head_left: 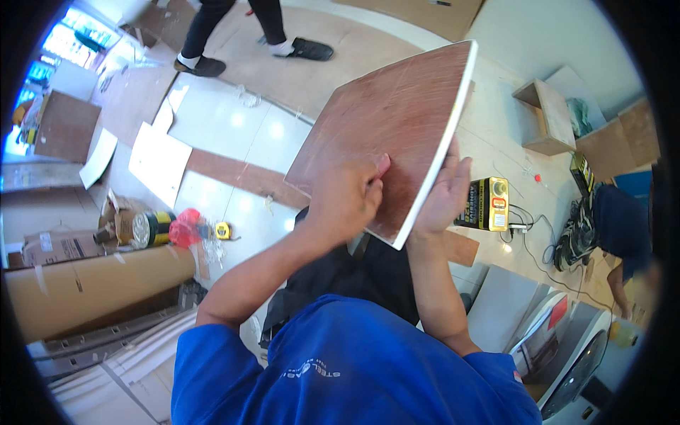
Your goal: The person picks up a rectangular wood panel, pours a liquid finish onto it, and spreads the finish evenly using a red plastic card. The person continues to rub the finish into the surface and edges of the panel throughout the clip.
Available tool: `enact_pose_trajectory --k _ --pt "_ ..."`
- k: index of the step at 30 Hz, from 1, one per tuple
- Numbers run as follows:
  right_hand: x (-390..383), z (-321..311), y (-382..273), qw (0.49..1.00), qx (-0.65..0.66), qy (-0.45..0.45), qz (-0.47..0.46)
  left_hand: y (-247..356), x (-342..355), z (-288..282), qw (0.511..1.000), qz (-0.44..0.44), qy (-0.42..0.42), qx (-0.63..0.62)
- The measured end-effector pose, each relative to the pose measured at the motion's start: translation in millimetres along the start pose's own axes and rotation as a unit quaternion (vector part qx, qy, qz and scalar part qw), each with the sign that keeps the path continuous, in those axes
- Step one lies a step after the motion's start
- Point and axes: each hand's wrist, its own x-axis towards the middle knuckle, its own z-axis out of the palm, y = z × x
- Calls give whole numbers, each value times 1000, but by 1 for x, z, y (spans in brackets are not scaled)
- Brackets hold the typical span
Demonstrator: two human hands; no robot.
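A reddish-brown wooden board (397, 106) with a white edge is tilted up in front of me, above my lap. My left hand (343, 202) is closed over its brown face, pinching a small pinkish-red piece (384, 165) whose kind I cannot make out. At the white right edge, my right hand (446, 195) holds the board from the outer side, palm partly showing. The board hides some of its fingers.
A yellow-and-black metal can (489, 205) stands right of the board, near cables. Left lie a yellow tape measure (224, 230), a green-black tin (152, 229) and a long cardboard roll (106, 283). Another person's legs (269, 25) are ahead; someone else (623, 234) bends at right.
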Motion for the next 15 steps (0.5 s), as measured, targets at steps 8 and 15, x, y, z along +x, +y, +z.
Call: enact_pose_trajectory --k 8,15 --pt "-2 6 -6 998 54 -31 3 64 35 -51 993 -24 -10 -118" --pt "1 -7 -5 997 69 -36 30 -5 214 59 962 154 97 -202"
